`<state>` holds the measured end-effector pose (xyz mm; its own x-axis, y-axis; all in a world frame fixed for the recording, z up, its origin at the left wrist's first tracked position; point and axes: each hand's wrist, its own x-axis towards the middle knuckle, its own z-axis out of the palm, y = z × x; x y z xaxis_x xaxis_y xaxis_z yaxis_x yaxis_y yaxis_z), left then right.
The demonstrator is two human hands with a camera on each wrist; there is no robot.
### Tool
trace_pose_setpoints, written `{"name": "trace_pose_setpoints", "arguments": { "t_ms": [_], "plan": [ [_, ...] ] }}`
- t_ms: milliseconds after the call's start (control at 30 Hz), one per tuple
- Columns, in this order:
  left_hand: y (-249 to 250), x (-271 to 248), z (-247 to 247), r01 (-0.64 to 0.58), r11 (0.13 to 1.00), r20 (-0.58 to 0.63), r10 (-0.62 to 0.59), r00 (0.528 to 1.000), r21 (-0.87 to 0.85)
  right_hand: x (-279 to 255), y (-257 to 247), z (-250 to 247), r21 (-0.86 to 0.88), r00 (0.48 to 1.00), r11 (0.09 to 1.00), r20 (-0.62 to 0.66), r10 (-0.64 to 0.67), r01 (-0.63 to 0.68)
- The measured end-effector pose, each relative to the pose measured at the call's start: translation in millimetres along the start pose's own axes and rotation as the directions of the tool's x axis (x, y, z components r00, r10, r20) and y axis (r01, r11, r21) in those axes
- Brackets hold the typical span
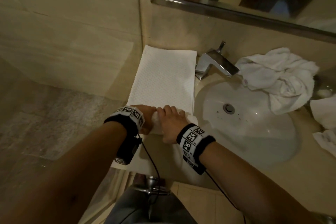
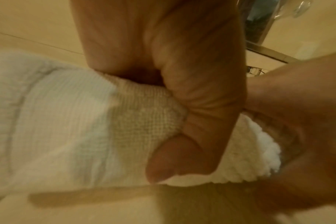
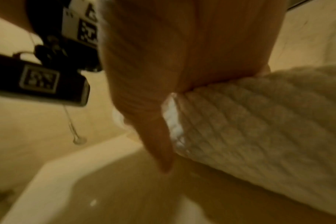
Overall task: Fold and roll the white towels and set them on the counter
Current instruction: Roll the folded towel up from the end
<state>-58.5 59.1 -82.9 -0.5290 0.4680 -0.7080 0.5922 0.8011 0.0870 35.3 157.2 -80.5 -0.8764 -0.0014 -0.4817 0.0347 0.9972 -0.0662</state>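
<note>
Head view: both hands, left hand (image 1: pixel 145 116) and right hand (image 1: pixel 170 123), grasp the textured white folded towel's (image 1: pixel 163 80) rolled near end on the beige worktop (image 1: pixel 200 165), fingers curled round it. Advise even, tight rolling, edges aligned.

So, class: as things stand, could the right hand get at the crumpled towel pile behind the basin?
Probably not yet: the right hand grips the towel roll alongside the left hand. Once freed, only the open basin lies before the crumpled towel pile.
</note>
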Motion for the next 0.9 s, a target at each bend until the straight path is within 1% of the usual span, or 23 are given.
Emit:
{"name": "trace_pose_setpoints", "arguments": {
  "t_ms": [67, 100, 133, 167, 200, 267, 300, 367, 400, 433, 467, 500, 533, 567, 633, 667, 733, 800, 833, 900],
  "plan": [
    [4, 1, 0, 0.006, 1.000, 0.056, -0.005, 0.998, -0.014, 4, 3, -1, 0.002, 1.000, 1.000, -0.006, 0.008, -0.008],
    [6, -1, 2, 0.018, 1.000, 0.042, -0.019, 0.999, 0.009, 7, 3, -2, 0.027, 1.000, 1.000, -0.008, 0.014, -0.014],
    [7, -3, 6, 0.027, 0.999, -0.014, -0.027, 1.000, 0.042, 9, 2, -5, 0.069, 1.000, 0.997, -0.005, 0.021, -0.021],
    [7, -5, 12, 0.027, 0.996, -0.100, -0.018, 0.995, 0.084, 10, 2, -10, 0.109, 0.999, 0.993, 0.007, 0.033, -0.034],
    [5, -9, 17, 0.013, 0.990, -0.202, 0.015, 0.979, 0.137, 11, 3, -15, 0.152, 0.998, 0.987, 0.028, 0.050, -0.054],
    [3, -16, 27, -0.033, 0.965, -0.379, 0.134, 0.916, 0.261, 14, 6, -28, 0.241, 0.988, 0.962, 0.115, 0.107, -0.133],
    [2, -18, 30, -0.052, 0.946, -0.425, 0.193, 0.884, 0.321, 15, 7, -35, 0.269, 0.974, 0.947, 0.185, 0.128, -0.175],
    [3, -20, 35, -0.085, 0.940, -0.478, 0.245, 0.843, 0.332, 17, 7, -42, 0.272, 0.933, 0.936, 0.338, 0.126, -0.225],
    [5, -20, 35, -0.100, 0.951, -0.456, 0.230, 0.859, 0.291, 18, 7, -42, 0.260, 0.920, 0.937, 0.371, 0.126, -0.234],
    [8, -20, 32, -0.101, 0.963, -0.437, 0.204, 0.876, 0.248, 17, 6, -42, 0.265, 0.922, 0.934, 0.363, 0.132, -0.239],
    [11, -20, 25, -0.094, 0.972, -0.398, 0.176, 0.900, 0.216, 15, 5, -41, 0.283, 0.939, 0.930, 0.314, 0.141, -0.235],
    [12, -16, 18, -0.099, 0.976, -0.381, 0.168, 0.909, 0.195, 13, 5, -38, 0.279, 0.965, 0.940, 0.224, 0.137, -0.198],
    [11, -12, 9, -0.099, 0.980, -0.348, 0.154, 0.925, 0.170, 12, 5, -35, 0.236, 0.984, 0.961, 0.138, 0.113, -0.144],
    [10, -8, 1, -0.093, 0.985, -0.286, 0.131, 0.949, 0.143, 11, 4, -33, 0.169, 0.992, 0.981, 0.094, 0.082, -0.097],
    [8, -3, -13, -0.087, 0.991, -0.163, 0.102, 0.981, 0.099, 11, 3, -27, 0.064, 0.994, 0.996, 0.100, 0.053, -0.060],
    [7, -2, -15, -0.084, 0.994, -0.122, 0.091, 0.988, 0.066, 13, 3, -23, 0.036, 0.993, 0.998, 0.101, 0.055, -0.059],
    [7, -1, -16, -0.061, 0.998, -0.066, 0.063, 0.996, 0.027, 13, 4, -17, 0.012, 0.998, 0.999, 0.044, 0.040, -0.040],
    [10, -2, -14, -0.042, 0.999, -0.056, 0.044, 0.997, 0.026, 14, 5, -17, 0.060, 1.000, 0.998, -0.019, 0.021, -0.020],
    [12, -2, -12, -0.038, 0.998, -0.076, 0.042, 0.996, 0.053, 14, 6, -19, 0.106, 0.999, 0.994, -0.012, 0.036, -0.034],
    [12, -6, -6, -0.042, 0.983, -0.171, 0.074, 0.983, 0.181, 18, 9, -28, 0.201, 0.994, 0.974, 0.049, 0.099, -0.107]
  ]
}}
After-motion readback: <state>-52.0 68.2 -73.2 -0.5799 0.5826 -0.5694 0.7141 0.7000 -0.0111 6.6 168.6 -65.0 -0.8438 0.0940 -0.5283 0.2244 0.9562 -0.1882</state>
